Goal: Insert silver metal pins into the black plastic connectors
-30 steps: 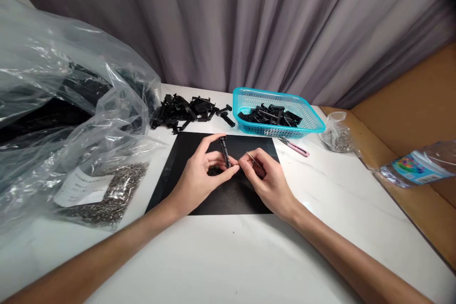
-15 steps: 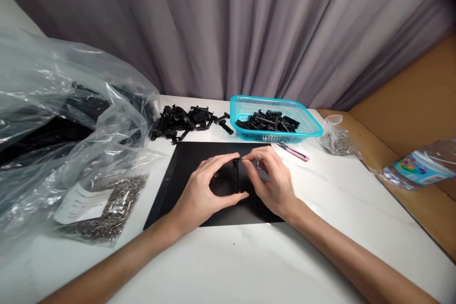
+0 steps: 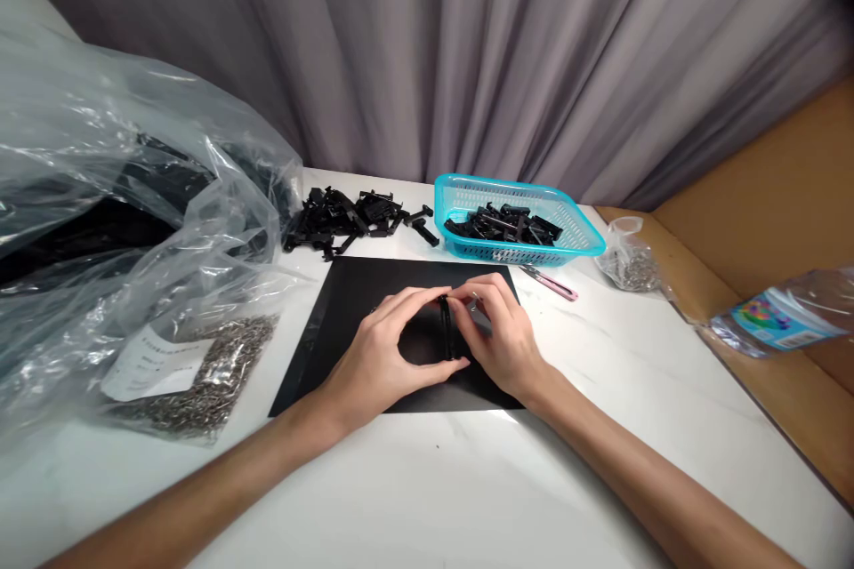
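Observation:
My left hand [image 3: 385, 344] grips a slim black plastic part [image 3: 447, 329] by its two ends, thumb at the near end and fingers at the far end. The part is over a black mat [image 3: 414, 397]. My right hand [image 3: 502, 333] is closed, its thumb and index fingertips pinched together against the part's far end. Whatever sits in that pinch is too small to make out. Some small shiny metal pieces [image 3: 474, 302] show by the curled fingers of my right hand.
Behind the mat are a pile of black plastic parts [image 3: 347, 218] and a blue basket [image 3: 587, 242] with similar parts. Beside it lie a pink-handled cutter [image 3: 557, 287] and a small bag of metal pieces [image 3: 631, 268]. Left, a bag of metal pieces [image 3: 230, 373]; right, a plastic bottle [image 3: 780, 320].
My right hand has moved left, bringing its pinched fingertips against the far end of the black part. My left hand keeps its hold. The view has shifted slightly.

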The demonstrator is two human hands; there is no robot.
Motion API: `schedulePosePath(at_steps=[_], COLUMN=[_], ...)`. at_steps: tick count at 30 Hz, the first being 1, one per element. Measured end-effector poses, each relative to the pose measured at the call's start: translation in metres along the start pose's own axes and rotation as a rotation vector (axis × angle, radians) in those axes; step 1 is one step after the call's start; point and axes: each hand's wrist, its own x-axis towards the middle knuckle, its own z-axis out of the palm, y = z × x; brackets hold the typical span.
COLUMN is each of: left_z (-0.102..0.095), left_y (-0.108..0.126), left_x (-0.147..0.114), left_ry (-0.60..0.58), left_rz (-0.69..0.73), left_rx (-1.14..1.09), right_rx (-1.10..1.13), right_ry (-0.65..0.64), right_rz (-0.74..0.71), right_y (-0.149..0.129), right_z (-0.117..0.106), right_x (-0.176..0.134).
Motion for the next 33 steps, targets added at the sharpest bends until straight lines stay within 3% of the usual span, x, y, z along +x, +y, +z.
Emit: schedulePosePath(at_steps=[8, 19, 33], left_z=[0.0018, 0.0023, 0.0036], left_y=[-0.001, 0.0018, -0.0025], left_x=[-0.001, -0.0013, -0.0024], left_ry=[-0.001, -0.008, -0.005], left_rz=[0.0, -0.009, -0.035], left_rx=[0.004, 0.005, 0.005], right_rx=[0.025, -0.1, -0.131], right_ry=[-0.026, -0.038, -0.137], right_rz=[-0.02, -0.041, -0.122], right_y=[0.0015, 0.0021, 0.0074], right_z=[-0.003, 0.0007, -0.0028], right_x=[-0.0022, -0.0017, -0.0079])
